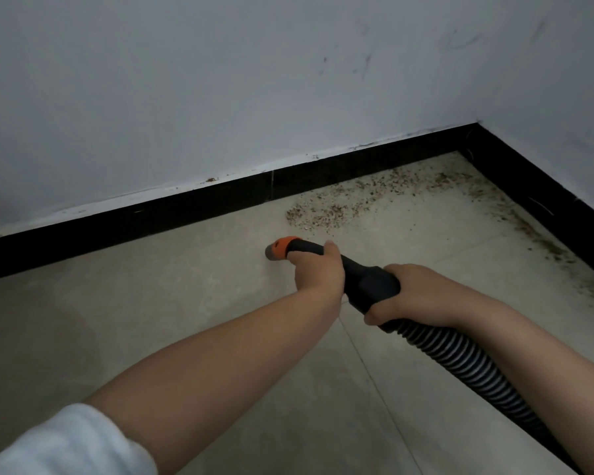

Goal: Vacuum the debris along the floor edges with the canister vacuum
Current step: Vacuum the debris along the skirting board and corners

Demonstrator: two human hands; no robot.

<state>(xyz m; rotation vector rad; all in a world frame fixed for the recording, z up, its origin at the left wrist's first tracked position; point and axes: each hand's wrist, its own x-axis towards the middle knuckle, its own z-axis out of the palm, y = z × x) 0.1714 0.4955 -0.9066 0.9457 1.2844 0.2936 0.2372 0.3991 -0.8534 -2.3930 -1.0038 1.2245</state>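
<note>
Pale tiled floor, black skirting, debris by the corner; both hands' fingers, left hand and right hand, wrap the wand.

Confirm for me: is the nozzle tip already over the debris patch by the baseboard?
No, the nozzle tip sits over bare floor, short and to the left of the debris patch.

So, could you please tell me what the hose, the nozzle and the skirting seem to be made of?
Hose: flexible ribbed plastic, judging by its light spiral ridges. Nozzle: probably hard matte plastic, grey tip behind an orange collar. Skirting: glossy black, perhaps tile or painted board.
</note>
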